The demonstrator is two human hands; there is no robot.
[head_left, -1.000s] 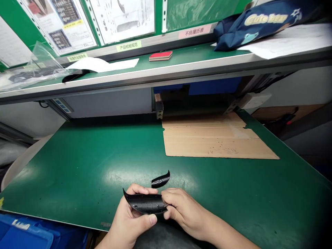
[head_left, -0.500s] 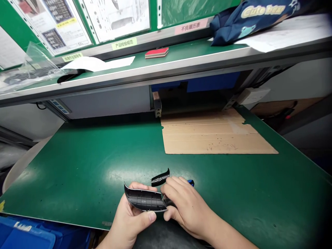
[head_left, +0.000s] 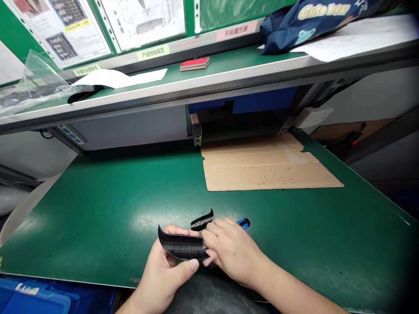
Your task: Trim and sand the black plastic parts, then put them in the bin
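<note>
The left hand (head_left: 163, 270) held a curved black plastic part (head_left: 182, 246) just over the near edge of the green tabletop (head_left: 108, 218), with the thumb under it and the fingers (head_left: 178, 230) curled around its back. The right hand (head_left: 231, 250) touched the right end of that part, and its fingers were bent and close together, pinching something small that I could not make out. A blue tool tip (head_left: 244, 223) stuck out from behind the right hand. Just past the hands, a smaller shiny black curved piece (head_left: 202, 220) lay on the tabletop. Farther back, a flat sheet of cardboard (head_left: 268, 168) lay on the right side. Above it, a shelf (head_left: 209, 83) carried a red block (head_left: 194, 63), white papers (head_left: 121, 78), a clear plastic bag (head_left: 36, 85) and a dark blue bag (head_left: 314, 19).
</note>
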